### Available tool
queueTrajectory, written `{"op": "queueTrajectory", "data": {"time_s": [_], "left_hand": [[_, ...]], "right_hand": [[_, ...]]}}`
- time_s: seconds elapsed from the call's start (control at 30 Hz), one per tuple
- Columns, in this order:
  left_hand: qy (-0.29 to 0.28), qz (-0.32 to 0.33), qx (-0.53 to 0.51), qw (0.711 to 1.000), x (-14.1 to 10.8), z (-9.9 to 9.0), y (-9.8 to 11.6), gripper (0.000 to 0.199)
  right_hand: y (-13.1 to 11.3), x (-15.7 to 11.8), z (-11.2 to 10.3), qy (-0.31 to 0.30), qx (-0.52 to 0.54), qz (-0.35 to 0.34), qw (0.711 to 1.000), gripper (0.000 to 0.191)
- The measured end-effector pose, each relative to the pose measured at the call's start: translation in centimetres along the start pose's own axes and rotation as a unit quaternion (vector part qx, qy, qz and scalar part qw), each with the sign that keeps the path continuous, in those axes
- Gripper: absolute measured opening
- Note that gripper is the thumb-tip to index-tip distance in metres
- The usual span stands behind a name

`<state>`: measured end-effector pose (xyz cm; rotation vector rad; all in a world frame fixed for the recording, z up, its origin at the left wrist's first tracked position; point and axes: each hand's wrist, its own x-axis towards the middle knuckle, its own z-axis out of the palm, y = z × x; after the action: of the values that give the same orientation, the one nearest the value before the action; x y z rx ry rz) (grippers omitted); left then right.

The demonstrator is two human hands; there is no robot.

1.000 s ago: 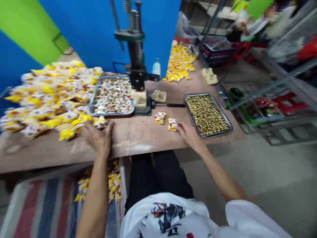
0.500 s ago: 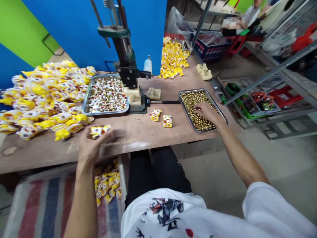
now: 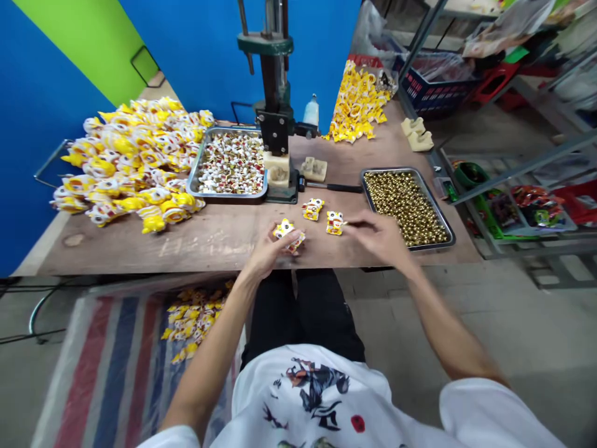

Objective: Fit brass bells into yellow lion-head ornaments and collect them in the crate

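In my left hand point(image 3: 265, 254) is a small yellow-and-white animal-shaped plastic figure point(image 3: 283, 230), held above the table's front edge; the fingers hide part of it. My right hand point(image 3: 380, 239) is pinched, its fingertips close to a second figure point(image 3: 334, 223) that stands on the table. A tiny gold bead point(image 3: 344, 224) seems to show at those fingertips, slightly blurred. Just behind stands another such figure point(image 3: 312, 209). To the right lies a metal tray point(image 3: 448, 231) full of gold beads point(image 3: 405, 202).
A green hand press point(image 3: 280, 124) stands mid-table, a black-handled tool point(image 3: 342, 187) beside it. Left of it are a tray point(image 3: 228, 198) of small white-and-red parts and a heap of figures point(image 3: 135, 162). Yellow pieces point(image 3: 359, 106) lie behind; cream moulds point(image 3: 417, 135) sit at the right edge.
My right hand has left the bead tray and moved left toward the standing figures. My left hand has come rightward with its figure, nearer the two standing ones. The view has shifted.
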<state>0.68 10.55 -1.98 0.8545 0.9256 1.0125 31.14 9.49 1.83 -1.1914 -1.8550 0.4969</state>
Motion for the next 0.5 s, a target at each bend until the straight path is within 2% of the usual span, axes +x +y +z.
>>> {"op": "queueTrajectory", "data": {"time_s": [0.1, 0.2, 0.33, 0.5], "left_hand": [[0.026, 0.030, 0.016, 0.999, 0.3, 0.9, -0.4, 0.064], [0.041, 0.042, 0.000, 0.998, 0.0, 1.3, -0.6, 0.061], [0.038, 0.036, -0.036, 0.998, -0.4, 1.5, -0.8, 0.066], [0.074, 0.063, 0.020, 0.995, -1.0, 1.4, -1.1, 0.062]], "right_hand": [[-3.4, -0.3, 5.3, -0.049, 0.056, -0.064, 0.995, 0.016], [-4.4, -0.4, 8.0, -0.029, 0.080, -0.092, 0.992, 0.015], [-4.3, -0.8, 9.2, -0.018, 0.072, -0.092, 0.993, 0.016], [-4.7, -1.0, 9.5, -0.022, 0.040, -0.103, 0.994, 0.017]]}}
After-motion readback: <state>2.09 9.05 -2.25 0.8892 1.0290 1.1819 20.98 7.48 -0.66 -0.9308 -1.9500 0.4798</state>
